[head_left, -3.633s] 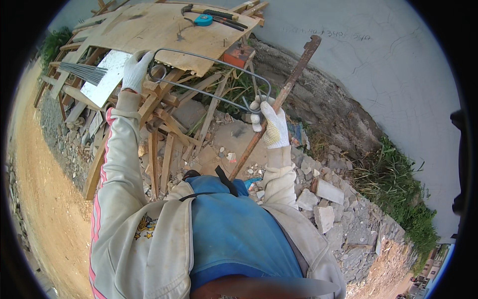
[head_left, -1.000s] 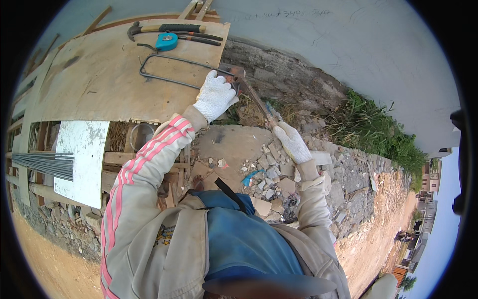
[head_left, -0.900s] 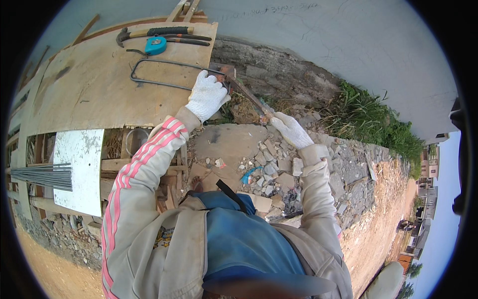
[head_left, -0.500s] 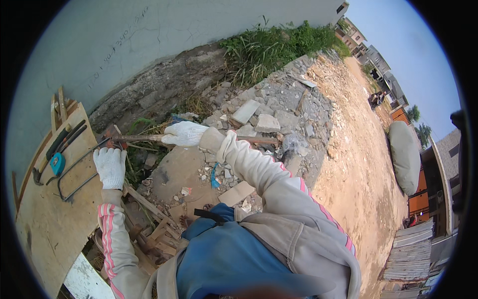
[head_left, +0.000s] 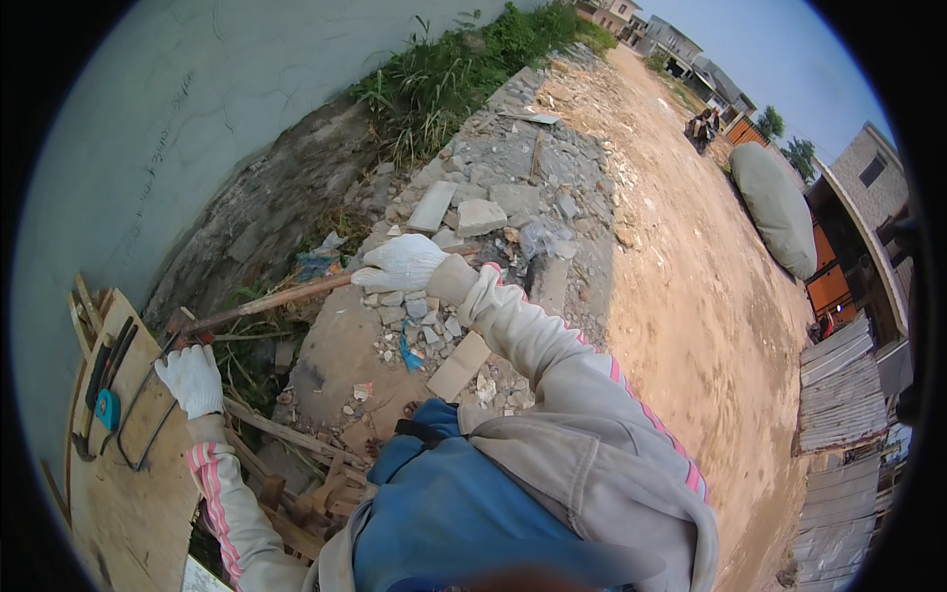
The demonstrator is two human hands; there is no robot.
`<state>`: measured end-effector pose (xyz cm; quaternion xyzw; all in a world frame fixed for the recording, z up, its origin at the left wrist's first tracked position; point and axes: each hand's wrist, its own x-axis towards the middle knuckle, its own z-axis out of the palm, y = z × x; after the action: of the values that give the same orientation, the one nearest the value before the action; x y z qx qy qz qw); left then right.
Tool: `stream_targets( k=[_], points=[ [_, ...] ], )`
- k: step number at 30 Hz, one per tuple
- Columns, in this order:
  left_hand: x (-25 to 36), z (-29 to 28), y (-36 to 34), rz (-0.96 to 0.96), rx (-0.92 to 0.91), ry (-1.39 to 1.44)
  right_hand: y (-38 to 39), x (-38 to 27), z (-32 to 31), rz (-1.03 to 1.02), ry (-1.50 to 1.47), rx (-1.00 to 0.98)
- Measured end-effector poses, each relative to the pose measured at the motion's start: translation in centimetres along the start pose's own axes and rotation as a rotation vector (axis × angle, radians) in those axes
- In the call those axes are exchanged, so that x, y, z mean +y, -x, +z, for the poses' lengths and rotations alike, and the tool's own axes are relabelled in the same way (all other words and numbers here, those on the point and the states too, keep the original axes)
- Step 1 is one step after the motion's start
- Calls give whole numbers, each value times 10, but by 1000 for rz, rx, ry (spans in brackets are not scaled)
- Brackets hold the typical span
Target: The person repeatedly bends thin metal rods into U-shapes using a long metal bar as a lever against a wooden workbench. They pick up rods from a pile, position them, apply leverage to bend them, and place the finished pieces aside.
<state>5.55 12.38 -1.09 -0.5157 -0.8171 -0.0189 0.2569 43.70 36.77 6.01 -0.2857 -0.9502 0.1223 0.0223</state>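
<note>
My right hand (head_left: 402,262), in a white knit glove, is closed round a long reddish-brown rod (head_left: 296,293). The rod slants from the board at left toward the rubble, and its far end runs behind my wrist. My left hand (head_left: 193,381), gloved alike, is at the board's edge with fingers curled against a small orange-red piece (head_left: 194,338) at the rod's left end. What those fingers grip is partly hidden. Beside this hand, a hacksaw (head_left: 122,430) lies on the plywood board (head_left: 128,493). A teal tape measure (head_left: 107,407) and a hammer (head_left: 83,449) lie further left.
Broken concrete and stones (head_left: 493,202) cover the ground ahead, beside a dirt road (head_left: 691,296). Loose wood scraps (head_left: 316,493) lie below the board's edge. A pale cracked wall (head_left: 197,118) stands at left, with weeds (head_left: 424,89) along it. A motorcycle (head_left: 702,128) is far off.
My right hand has slid along the rod, farther from my left hand. The rod now slants more, its left end lower in the picture. The whole view has turned slightly.
</note>
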Motion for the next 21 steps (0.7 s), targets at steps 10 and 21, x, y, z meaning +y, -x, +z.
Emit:
stream_targets(
  k=[10,21],
  points=[
    [-7,26,5,-8,100,63,10,-18,0,57,51,69],
    [-14,48,4,-37,49,41,34,-42,5,122,90,127]
  ],
)
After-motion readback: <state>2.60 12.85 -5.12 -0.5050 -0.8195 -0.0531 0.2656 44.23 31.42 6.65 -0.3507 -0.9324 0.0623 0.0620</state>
